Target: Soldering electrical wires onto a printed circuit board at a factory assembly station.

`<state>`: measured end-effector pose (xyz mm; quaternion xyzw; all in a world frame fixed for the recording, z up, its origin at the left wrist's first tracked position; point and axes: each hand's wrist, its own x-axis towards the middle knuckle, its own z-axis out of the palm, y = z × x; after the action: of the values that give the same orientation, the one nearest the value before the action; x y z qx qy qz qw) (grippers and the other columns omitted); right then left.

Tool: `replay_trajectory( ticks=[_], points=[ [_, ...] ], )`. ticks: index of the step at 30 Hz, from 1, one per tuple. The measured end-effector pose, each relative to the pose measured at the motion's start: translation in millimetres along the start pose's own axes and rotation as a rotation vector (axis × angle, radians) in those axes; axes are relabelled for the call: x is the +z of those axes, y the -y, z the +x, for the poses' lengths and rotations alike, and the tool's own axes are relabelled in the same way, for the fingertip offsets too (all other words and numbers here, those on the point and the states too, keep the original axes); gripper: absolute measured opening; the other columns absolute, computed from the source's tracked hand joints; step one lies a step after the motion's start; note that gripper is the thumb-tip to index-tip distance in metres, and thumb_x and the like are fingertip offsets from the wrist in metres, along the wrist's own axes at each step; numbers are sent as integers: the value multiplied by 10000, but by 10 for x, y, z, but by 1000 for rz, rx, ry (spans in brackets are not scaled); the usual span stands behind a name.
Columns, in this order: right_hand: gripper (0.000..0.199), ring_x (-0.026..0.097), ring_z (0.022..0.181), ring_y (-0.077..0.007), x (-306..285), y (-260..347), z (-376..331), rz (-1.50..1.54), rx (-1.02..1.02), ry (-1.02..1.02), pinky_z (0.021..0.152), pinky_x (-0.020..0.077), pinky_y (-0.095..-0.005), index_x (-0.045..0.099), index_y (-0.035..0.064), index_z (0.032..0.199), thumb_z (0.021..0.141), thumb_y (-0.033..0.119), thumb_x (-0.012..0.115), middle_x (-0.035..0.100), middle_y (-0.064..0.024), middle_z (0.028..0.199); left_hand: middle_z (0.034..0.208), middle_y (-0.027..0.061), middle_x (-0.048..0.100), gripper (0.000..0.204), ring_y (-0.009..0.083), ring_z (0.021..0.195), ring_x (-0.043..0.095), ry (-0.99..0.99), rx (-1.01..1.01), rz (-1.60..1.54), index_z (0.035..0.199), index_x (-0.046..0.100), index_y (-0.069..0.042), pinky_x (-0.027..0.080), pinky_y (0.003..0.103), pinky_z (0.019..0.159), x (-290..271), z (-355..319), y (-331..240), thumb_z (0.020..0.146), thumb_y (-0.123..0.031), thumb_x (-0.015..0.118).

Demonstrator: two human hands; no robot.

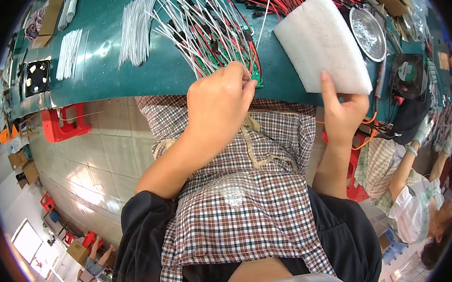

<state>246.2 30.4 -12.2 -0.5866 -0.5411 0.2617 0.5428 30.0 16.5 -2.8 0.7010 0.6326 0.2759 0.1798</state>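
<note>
The left hand (pixel 222 87) sits on my feed with its fingers curled together at the near end of a loose spread of white, red and black wires (pixel 210 34), beside a green circuit board (pixel 258 81) at the edge of the worktop (pixel 100 89). What lies between its fingertips is hidden, so I can't tell whether it grips anything. My right hand (pixel 343 115) holds a thick white pad (pixel 325 44) by its near edge, one digit laid on the upper face.

For labels, I find a round green one (pixel 407 71) on the black fan (pixel 411 88) at far right; its print is too small for me to read. The checked apron (pixel 241 227) bears a pale patch I can't make out. Beyond the pad stands a metal dish (pixel 379 58) of white bits; further left lie white strips (pixel 134 33).
</note>
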Motion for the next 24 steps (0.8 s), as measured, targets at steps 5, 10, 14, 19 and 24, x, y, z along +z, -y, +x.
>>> replay_trajectory(
  ticks=[5,10,14,19,24],
  points=[
    [287,641,746,-113,7,19,-30,-108,61,54,623,487,-258,700,-65,1062,830,72,800,737,-89,926,728,55,701,173,186,617,692,-7,28,62,809,630,-57,520,316,548,19,7,9,816,-133,785],
    [275,657,746,-124,72,28,-29,-7,13,-5,638,501,-274,706,-60,1045,824,75,801,740,-89,892,701,56,682,180,207,597,675,-4,24,82,797,609,-60,511,336,537,18,17,-7,823,-126,775],
    [268,676,782,-156,168,73,-49,-68,-75,46,666,517,-297,703,-52,1057,824,53,783,735,-116,936,681,58,669,177,228,572,656,-19,41,89,795,604,-63,508,353,530,-6,-12,-25,821,-121,769],
    [328,654,772,-300,413,259,-21,-210,-325,133,703,536,-373,618,-7,1080,799,43,779,633,-136,947,668,67,660,179,242,564,651,-43,79,33,779,600,-60,507,355,524,-113,-93,-77,803,-111,770],
    [541,677,847,-332,605,357,16,-333,-642,201,658,567,-389,604,28,1230,710,16,754,643,-156,1072,683,74,667,170,233,571,656,-33,73,-17,782,618,-53,506,351,524,-297,-197,-44,794,-110,778]
  ],
)
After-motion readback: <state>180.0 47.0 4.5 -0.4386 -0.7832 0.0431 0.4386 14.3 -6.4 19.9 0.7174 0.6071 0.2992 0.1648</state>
